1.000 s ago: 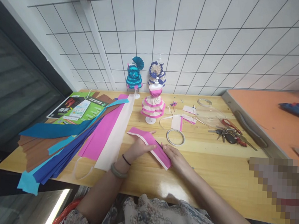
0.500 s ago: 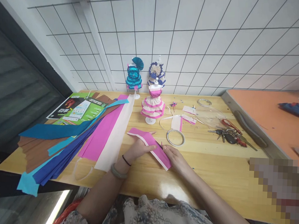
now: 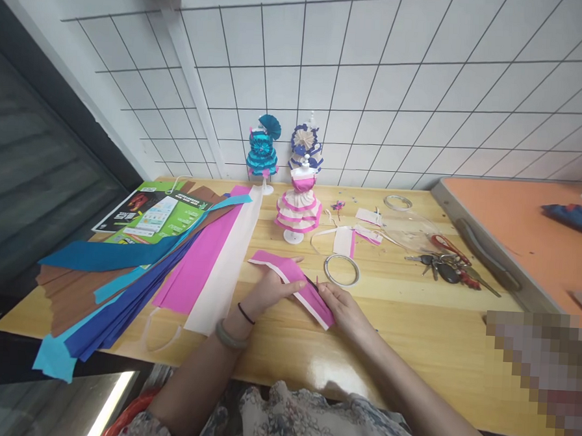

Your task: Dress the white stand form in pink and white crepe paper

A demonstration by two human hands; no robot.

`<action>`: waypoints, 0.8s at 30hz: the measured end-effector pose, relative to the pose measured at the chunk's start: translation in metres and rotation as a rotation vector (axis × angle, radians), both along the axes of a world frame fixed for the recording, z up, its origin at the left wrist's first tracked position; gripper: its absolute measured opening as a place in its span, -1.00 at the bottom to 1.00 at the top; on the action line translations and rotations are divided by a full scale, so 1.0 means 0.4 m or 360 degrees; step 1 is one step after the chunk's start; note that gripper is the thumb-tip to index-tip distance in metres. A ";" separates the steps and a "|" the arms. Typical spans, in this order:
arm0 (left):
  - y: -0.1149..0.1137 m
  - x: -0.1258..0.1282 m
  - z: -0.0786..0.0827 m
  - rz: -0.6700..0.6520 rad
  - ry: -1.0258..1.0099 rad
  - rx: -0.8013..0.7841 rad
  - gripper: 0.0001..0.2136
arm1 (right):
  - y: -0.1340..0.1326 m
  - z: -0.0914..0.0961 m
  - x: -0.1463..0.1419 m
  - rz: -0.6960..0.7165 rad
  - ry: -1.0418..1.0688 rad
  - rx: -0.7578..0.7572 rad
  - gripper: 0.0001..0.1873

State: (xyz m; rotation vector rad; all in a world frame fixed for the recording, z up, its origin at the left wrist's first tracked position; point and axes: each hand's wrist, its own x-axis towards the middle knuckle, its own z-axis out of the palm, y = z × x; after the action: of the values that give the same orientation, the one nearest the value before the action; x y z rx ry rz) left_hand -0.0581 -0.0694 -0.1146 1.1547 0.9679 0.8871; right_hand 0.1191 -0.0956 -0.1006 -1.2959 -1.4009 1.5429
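Both hands were down on the desk [image 3: 412,328]: left hand [image 3: 268,289] and right hand [image 3: 343,308] each pinched the pink-and-white paper strip [image 3: 292,284] between them, their grip pressed on it. Just beyond lay a tape ring [image 3: 341,269]; farther back stood the pink paper-dress mannequin [image 3: 299,205].

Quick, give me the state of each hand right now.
Left hand: shut on the pink strip, pinching its near edge.
Right hand: on the strip's right end; grip cannot be told.
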 end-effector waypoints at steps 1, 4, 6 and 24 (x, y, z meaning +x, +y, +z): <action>0.001 0.001 -0.003 0.0007 -0.0031 -0.0040 -0.31 | -0.001 0.004 0.000 -0.0002 -0.0011 0.0023 -0.50; 0.005 0.002 -0.011 0.0079 -0.0072 -0.0034 -0.34 | -0.005 0.013 0.000 -0.0024 -0.0058 0.0077 -0.50; 0.007 -0.001 -0.016 0.0126 -0.0060 -0.0001 -0.38 | -0.007 0.016 0.000 -0.0038 -0.0095 0.0079 -0.51; 0.006 -0.002 -0.003 0.0085 -0.0039 0.0039 -0.34 | 0.004 0.003 -0.004 0.0026 -0.0069 -0.0012 -0.44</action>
State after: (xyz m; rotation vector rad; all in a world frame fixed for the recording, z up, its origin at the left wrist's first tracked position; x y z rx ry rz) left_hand -0.0589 -0.0672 -0.1159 1.1407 0.9739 0.9561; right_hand 0.1174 -0.0942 -0.0994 -1.3325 -1.4375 1.5406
